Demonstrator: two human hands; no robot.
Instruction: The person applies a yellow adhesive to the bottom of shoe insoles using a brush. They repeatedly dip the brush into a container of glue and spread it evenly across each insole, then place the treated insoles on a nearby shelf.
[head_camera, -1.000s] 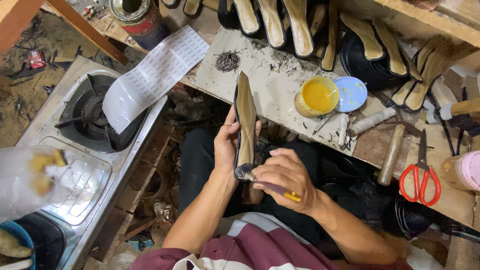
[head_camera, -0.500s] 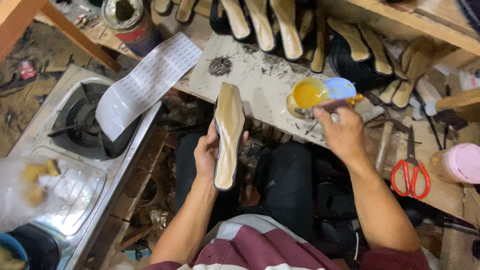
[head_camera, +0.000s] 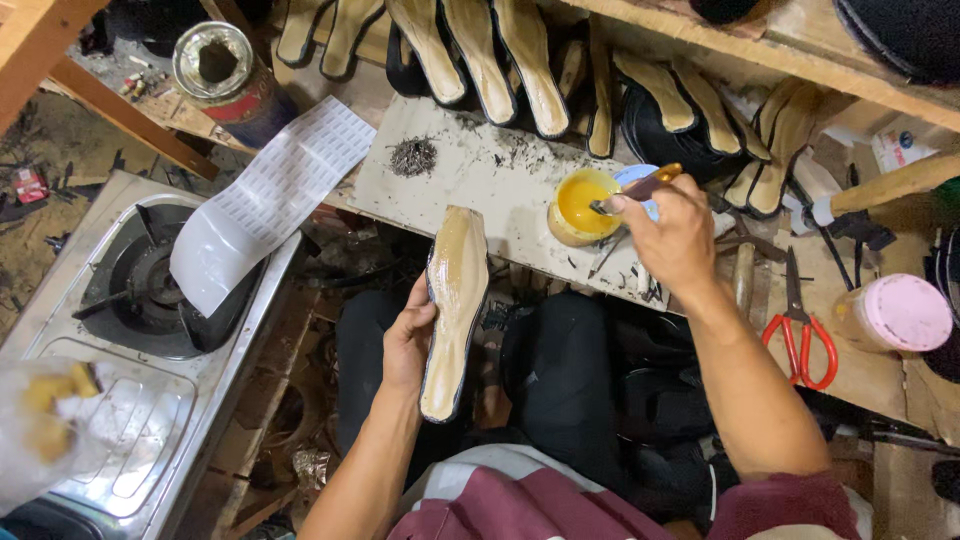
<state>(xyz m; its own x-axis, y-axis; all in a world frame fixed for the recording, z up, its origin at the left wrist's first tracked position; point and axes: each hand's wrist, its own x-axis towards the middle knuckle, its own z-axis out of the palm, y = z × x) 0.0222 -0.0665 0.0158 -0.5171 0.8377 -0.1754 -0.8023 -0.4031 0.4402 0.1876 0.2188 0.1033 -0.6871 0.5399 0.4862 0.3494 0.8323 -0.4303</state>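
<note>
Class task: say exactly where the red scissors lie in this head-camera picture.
The red scissors lie on the wooden bench at the right of the head view, just beyond the right forearm, between the right hand and a pink-lidded jar.

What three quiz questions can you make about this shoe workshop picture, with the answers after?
1. True or false: the left hand holds a shoe sole.
2. What does the brush in the right hand dip into? A) the pot of yellow glue B) a cup of tea C) a blue bucket
3. What colour are the handles of the scissors on the workbench?

Key:
1. True; the sole is held over the person's lap.
2. A; the brush tip is at the pot's rim.
3. Red.
</note>
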